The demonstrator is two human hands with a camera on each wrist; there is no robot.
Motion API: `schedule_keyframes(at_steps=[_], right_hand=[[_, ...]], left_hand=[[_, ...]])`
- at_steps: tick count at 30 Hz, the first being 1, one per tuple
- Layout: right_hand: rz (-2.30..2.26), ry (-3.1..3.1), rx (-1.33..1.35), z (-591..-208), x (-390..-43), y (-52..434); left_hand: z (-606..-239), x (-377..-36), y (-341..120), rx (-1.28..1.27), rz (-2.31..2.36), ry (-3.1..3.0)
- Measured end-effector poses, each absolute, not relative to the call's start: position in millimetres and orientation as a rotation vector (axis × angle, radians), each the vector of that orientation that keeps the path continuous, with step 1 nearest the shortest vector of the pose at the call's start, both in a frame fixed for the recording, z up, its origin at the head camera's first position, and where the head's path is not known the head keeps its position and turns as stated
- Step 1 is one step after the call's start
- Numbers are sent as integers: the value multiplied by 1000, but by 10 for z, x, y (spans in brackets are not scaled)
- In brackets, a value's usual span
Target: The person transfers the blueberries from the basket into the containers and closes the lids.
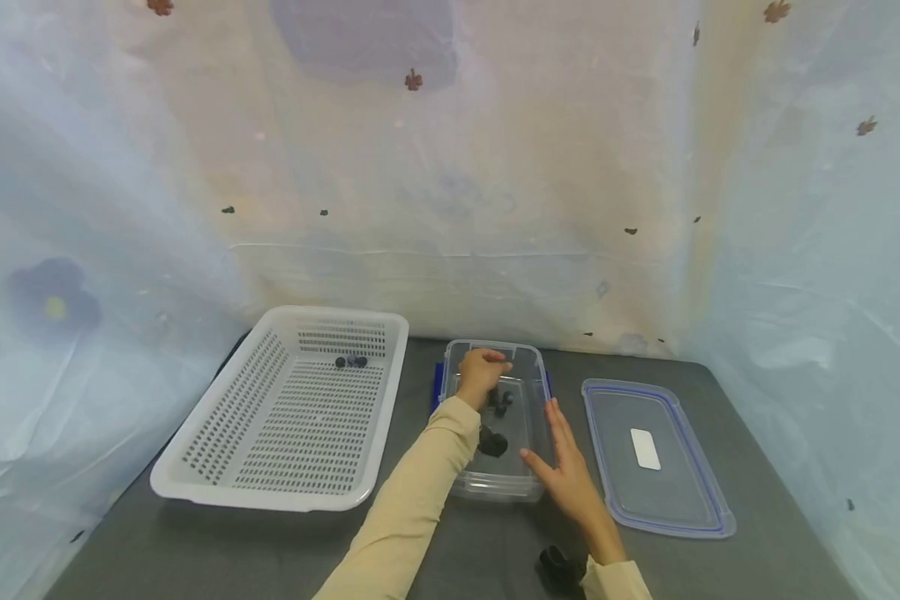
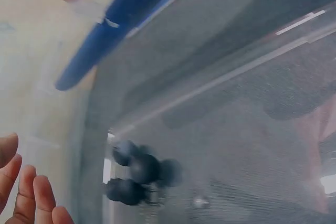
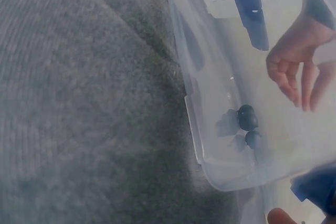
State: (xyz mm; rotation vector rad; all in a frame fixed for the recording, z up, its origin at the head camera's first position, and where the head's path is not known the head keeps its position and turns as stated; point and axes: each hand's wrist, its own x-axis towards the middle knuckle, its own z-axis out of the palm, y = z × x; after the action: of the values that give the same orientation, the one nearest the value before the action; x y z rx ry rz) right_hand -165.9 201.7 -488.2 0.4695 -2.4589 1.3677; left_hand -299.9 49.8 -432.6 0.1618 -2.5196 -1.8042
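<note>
Looks white all over on the basket (image 1: 315, 437), with rows of little slots. Looks dark blue, almost black, on the balls (image 1: 362, 362). Is see-through on the box (image 1: 523, 437), with bright blue on its clips (image 1: 438, 385). Is see-through on the lid (image 1: 617, 450) too, with blue round the edge and white on the label (image 1: 645, 449). Looks dark grey on the table (image 1: 487, 550), with thin lines. Looks plain pale yellow on the sleeves (image 1: 412, 500). Mixes pale blue, cream and pink on the curtain (image 1: 457, 167), with small brown marks (image 1: 413, 80) and a purple-blue flower (image 1: 33, 296), yellow in the middle.
</note>
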Motion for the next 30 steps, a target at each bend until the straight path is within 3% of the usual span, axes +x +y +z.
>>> schedule_keyframes(at_steps=[14,30], right_hand=[[1179,-2597,434,-4783,-1670,2032],[1103,-2734,554,-4675,-1656,2120]], left_hand=[[-3988,-2989,340,-88,-1998,-2470],[-3636,-2963,-342,-227,-2094,-2388]])
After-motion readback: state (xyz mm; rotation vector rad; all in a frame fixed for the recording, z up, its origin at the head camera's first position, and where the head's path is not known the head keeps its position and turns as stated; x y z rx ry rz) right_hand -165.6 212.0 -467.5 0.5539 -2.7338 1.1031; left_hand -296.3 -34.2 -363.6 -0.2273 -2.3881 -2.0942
